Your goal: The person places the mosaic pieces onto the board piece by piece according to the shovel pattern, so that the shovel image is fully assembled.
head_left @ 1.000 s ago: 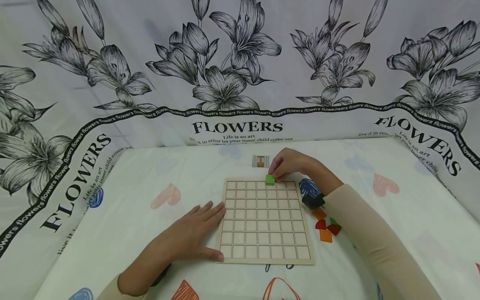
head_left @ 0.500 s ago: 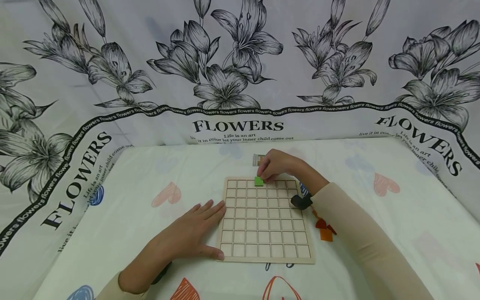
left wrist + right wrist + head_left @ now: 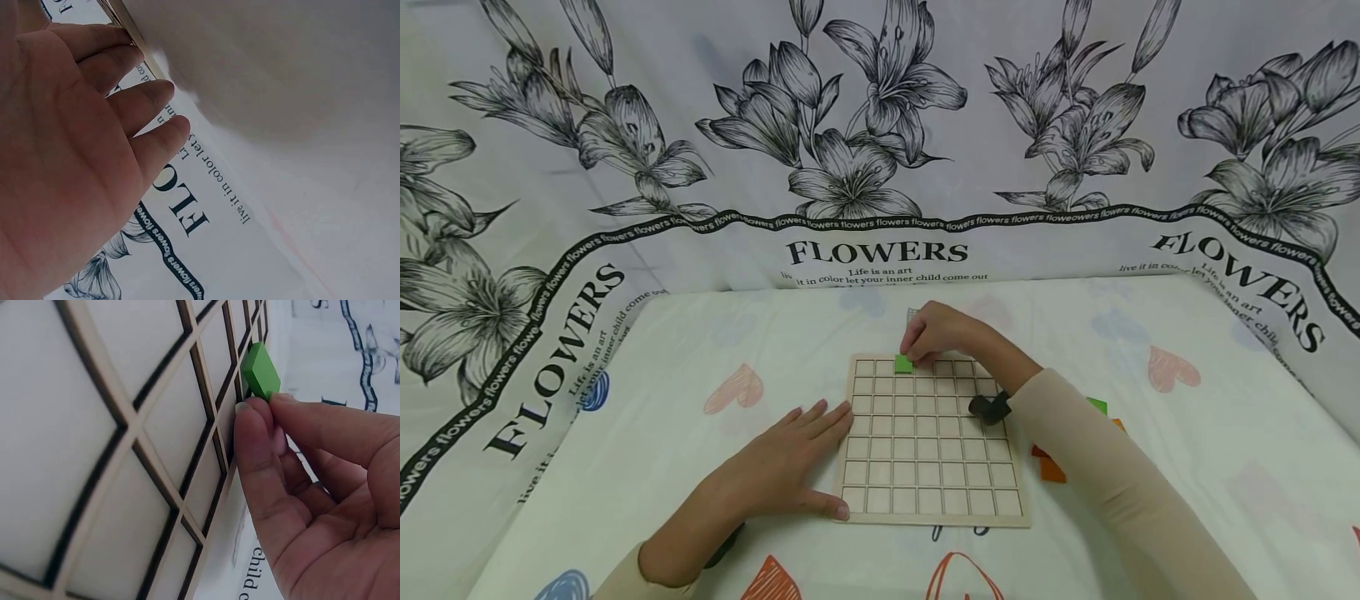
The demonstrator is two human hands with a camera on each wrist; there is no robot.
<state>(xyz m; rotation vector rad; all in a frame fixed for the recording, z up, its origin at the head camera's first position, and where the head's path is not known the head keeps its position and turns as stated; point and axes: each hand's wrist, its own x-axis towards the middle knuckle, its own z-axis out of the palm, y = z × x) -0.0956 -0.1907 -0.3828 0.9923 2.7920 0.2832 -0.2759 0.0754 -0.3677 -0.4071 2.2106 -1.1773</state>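
Note:
A pale wooden grid board (image 3: 934, 475) lies flat on the white patterned cloth. At its far row, my right hand (image 3: 942, 332) pinches a green square tile (image 3: 903, 364) between thumb and fingertips. In the right wrist view the green tile (image 3: 261, 370) stands tilted against the grid ridges, held by one corner end. Along the board's left edge my left hand (image 3: 786, 467) rests with fingers spread; fingertips and thumb touch the rim. The left wrist view shows the left hand (image 3: 81, 144) with straight fingers beside the board's edge (image 3: 125, 25).
Right of the board lie loose tiles, an orange tile (image 3: 1052, 470) and a green one (image 3: 1097, 406) among them, partly covered by the right sleeve (image 3: 1120, 467). Behind the right hand, a small printed card (image 3: 912, 314) is mostly hidden. A flower-printed curtain (image 3: 880, 167) hangs at the back.
My right hand has moved left along the board's far row with the green tile, now covering most of the card. The left hand stays in place.

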